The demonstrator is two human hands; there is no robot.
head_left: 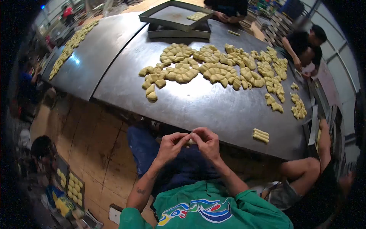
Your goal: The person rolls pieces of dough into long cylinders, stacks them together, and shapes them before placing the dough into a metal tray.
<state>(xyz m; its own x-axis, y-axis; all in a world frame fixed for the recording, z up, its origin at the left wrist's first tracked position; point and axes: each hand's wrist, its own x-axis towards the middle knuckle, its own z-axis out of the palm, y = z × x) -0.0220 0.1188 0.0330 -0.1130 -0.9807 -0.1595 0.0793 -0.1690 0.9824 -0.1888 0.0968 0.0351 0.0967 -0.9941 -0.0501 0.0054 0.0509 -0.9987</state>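
My left hand (171, 145) and my right hand (206, 142) meet at the near edge of the dark metal table (198, 107). Between their fingertips they pinch one small pale piece of dough (190, 141), mostly hidden by the fingers. A large pile of shaped dough pieces (213, 68) lies spread across the middle and right of the table, well beyond my hands. A couple of finished rolled pieces (260, 135) sit near the edge to the right of my right hand.
Stacked metal trays (177, 17) stand at the far end, one holding a few pieces. A second table (87, 49) at left carries a row of dough. Other people work at the far and right sides. A tray of pieces (74, 185) lies on the floor at left.
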